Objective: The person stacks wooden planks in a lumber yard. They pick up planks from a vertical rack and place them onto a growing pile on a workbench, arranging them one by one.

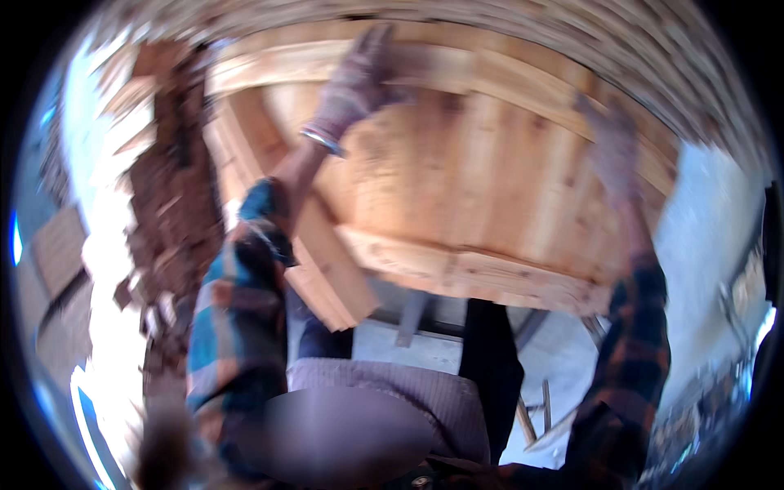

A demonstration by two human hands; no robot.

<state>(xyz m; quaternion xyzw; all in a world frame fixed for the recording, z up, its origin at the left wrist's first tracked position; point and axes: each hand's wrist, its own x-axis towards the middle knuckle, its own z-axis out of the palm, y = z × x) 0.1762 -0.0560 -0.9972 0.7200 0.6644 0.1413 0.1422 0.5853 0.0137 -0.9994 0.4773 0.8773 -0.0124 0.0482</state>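
Observation:
A wide wooden panel of side-by-side planks (pixel 457 180) lies in front of me, with a long pale board (pixel 523 86) across its far side and another pale board (pixel 523 278) along its near edge. My gloved left hand (pixel 355 90) rests at the far board, fingers stretched out and thumb apart. Over the panel's right end is my gloved right hand (pixel 614 151), blurred, its fingers extended near the far board. Whether it touches the wood is unclear. Neither hand appears to grip anything. Thick timber pieces (pixel 331 261) lie slanted along the panel's left side.
Stacked wood strips (pixel 653 49) run along the far side. Rough brown wood pieces (pixel 175 188) are piled at the left beside a bright strip. Below the panel are my legs and a pale floor (pixel 425 351), with a small wooden frame (pixel 539 416) at lower right.

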